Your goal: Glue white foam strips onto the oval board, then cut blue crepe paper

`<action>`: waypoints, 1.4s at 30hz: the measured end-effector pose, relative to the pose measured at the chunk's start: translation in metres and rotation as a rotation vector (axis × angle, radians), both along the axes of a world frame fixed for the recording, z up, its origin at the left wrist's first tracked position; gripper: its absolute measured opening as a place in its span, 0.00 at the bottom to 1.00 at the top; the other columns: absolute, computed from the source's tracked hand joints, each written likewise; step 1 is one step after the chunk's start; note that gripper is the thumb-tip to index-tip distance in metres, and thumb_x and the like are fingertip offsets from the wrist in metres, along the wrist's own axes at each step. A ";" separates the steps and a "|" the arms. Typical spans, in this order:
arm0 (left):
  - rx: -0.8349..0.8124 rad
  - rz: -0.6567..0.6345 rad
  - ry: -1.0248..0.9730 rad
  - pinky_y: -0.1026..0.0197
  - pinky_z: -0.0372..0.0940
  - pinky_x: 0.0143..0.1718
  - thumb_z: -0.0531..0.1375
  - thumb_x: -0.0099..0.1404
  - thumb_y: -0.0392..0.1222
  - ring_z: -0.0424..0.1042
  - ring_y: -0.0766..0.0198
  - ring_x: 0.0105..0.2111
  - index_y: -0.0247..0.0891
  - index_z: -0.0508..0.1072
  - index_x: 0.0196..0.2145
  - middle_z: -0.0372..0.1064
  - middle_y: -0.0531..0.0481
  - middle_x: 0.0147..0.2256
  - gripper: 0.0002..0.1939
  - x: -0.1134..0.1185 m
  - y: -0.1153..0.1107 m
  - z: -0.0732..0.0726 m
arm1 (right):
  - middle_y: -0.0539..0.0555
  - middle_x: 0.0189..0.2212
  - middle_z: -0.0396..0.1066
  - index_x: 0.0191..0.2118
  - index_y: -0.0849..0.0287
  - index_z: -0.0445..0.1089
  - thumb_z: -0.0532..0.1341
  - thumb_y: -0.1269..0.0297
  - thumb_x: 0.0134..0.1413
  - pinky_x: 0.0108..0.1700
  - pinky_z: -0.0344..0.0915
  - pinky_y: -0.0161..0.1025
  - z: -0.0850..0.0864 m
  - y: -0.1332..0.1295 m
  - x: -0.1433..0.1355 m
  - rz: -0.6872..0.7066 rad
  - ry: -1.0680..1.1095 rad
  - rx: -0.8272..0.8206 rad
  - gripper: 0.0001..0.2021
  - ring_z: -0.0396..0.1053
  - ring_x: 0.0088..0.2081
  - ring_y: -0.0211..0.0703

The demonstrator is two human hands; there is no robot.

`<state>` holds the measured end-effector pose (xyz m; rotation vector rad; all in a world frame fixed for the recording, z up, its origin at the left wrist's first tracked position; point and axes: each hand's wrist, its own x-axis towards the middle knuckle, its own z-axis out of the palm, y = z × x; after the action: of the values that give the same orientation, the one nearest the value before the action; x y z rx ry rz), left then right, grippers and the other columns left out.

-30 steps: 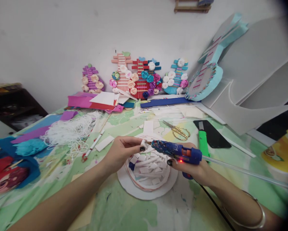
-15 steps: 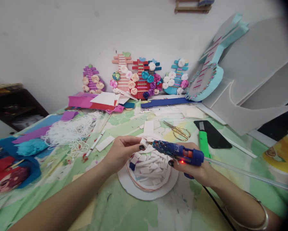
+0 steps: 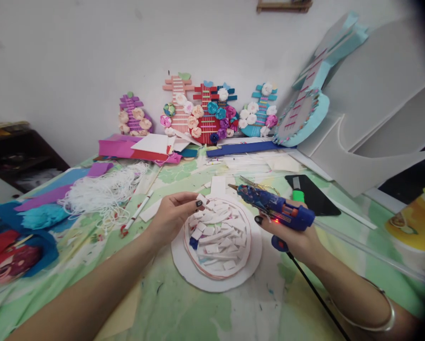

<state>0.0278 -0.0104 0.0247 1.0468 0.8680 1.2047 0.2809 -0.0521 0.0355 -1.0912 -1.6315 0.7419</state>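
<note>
Between thumb and fingers, my left hand (image 3: 175, 213) pinches a small white foam piece (image 3: 201, 199) over the far left rim of a round white board (image 3: 217, 285). Many white foam scraps (image 3: 221, 237) fill the pinkish ring on that board, with a dark blue bit at their left. A white strip (image 3: 218, 185) juts from the board's far side. My right hand (image 3: 293, 237) grips a blue hot glue gun (image 3: 274, 203), its red light lit. The nozzle points left, apart from the foam piece. A clear glue stick (image 3: 368, 253) trails from the gun's back.
Gold-handled scissors (image 3: 265, 188) lie partly hidden behind the gun. A green cutter (image 3: 298, 195) rests on a black phone (image 3: 319, 199). White cord (image 3: 98, 192) heaps at left. Flower-covered instrument models (image 3: 207, 113) stand against the wall. A yellow container (image 3: 416, 220) is at right.
The glue gun has moved right, and its nozzle has come away from the foam piece. My left hand has shifted slightly left and farther away, still pinching the piece.
</note>
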 end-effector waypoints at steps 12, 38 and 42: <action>0.850 -0.031 0.944 0.59 0.65 0.37 0.57 0.60 0.36 0.70 0.60 0.35 0.34 0.76 0.40 0.73 0.42 0.35 0.12 0.004 -0.004 -0.011 | 0.50 0.24 0.71 0.27 0.59 0.73 0.66 0.62 0.42 0.31 0.68 0.37 0.000 0.002 0.000 -0.101 0.115 -0.004 0.06 0.70 0.28 0.44; 1.179 -0.349 1.757 0.48 0.55 0.46 0.54 0.63 0.52 0.58 0.48 0.46 0.29 0.64 0.51 0.64 0.38 0.44 0.26 0.015 -0.028 0.002 | 0.51 0.22 0.68 0.27 0.60 0.70 0.65 0.59 0.42 0.29 0.63 0.39 -0.002 0.004 -0.001 -0.096 0.082 -0.022 0.09 0.66 0.26 0.42; 1.153 -0.326 1.717 0.47 0.55 0.46 0.52 0.64 0.51 0.59 0.48 0.45 0.29 0.67 0.49 0.65 0.38 0.42 0.23 0.017 -0.032 0.002 | 0.50 0.22 0.67 0.26 0.60 0.70 0.65 0.59 0.41 0.27 0.62 0.37 -0.001 0.004 -0.003 -0.096 0.117 -0.054 0.09 0.65 0.25 0.41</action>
<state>0.0452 -0.0422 0.0267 3.1792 1.0609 0.1199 0.2777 -0.0479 0.0348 -1.1356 -1.4573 0.7759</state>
